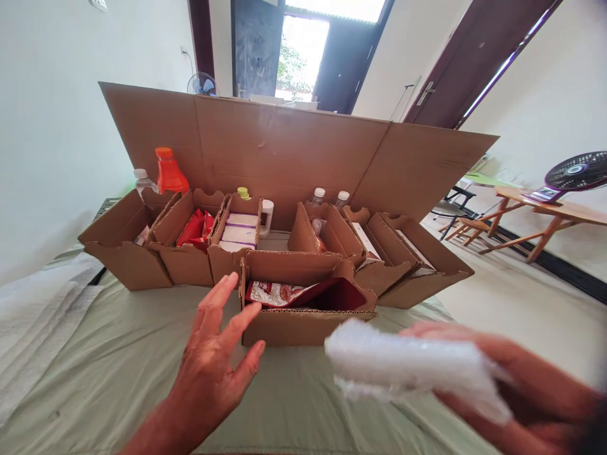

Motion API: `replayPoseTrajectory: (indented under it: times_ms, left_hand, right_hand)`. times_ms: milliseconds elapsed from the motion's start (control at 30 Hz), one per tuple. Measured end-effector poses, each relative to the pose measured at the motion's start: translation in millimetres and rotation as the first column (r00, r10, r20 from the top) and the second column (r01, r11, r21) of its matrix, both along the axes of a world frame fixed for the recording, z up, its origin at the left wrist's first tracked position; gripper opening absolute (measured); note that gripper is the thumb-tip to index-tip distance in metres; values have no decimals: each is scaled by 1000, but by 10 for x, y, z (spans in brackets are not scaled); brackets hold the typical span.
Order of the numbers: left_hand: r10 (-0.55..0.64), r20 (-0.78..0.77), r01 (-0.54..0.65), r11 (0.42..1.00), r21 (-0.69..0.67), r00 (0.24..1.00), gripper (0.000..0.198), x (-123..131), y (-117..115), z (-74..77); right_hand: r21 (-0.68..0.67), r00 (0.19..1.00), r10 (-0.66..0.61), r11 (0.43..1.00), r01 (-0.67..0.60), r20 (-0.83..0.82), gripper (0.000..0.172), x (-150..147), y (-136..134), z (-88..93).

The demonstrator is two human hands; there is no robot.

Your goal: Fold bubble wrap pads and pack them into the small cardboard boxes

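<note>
Green cloth (118,354) below, right hand (531,360) grips white bundle (403,363)

This looks like a home, with a fan (576,169), wooden table (571,212) and door (472,63).

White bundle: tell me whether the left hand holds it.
No, the right hand holds the white bundle, while the left hand is open.

White bundle (398,361); brown box (298,328); red-white packet (277,293); pale-green cloth (303,411).
</note>
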State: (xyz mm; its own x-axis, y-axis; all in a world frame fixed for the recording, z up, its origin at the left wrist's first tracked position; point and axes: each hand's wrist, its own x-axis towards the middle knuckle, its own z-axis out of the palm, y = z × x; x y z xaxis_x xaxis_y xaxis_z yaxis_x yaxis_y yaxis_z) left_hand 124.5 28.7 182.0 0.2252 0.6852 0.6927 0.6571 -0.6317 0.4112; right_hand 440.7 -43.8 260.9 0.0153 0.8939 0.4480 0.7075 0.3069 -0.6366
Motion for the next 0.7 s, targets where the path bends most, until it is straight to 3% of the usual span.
replayPoseTrajectory:
  times_ms: [100, 267, 333, 467, 567, 700]
  left_hand:
    - [-75, 36, 76, 997, -16, 997, 22, 67, 52, -119]
    - [-162, 41, 164, 986, -37, 986, 35, 53, 30, -263]
    - [-180, 46, 182, 982, -46, 983, 37, 36, 32, -266]
    - [-197, 64, 201, 977, -64, 978, 40, 24, 39, -284]
    - [-201, 80, 207, 975, -78, 976, 41, 36, 36, -311]
    - [-203, 124, 213, 974, -77, 971, 40, 61, 35, -319]
  right_hand:
    - [149, 991, -70, 987, 53, 113, 24, -101, 405, 229]
    - [88, 917, 140, 979, -185, 372, 16, -436, 1051, 352]
    - [72, 876, 209, 962, -265, 434, 19, -498, 1131, 365]
    - [11, 803, 282, 941, -338, 526, 23, -444, 1036, 399]
    - [-90, 654, 272, 950, -299, 706, 19, -409, 999, 308]
    - [-301, 420, 358, 933, -199, 834, 23, -624, 1147, -10]
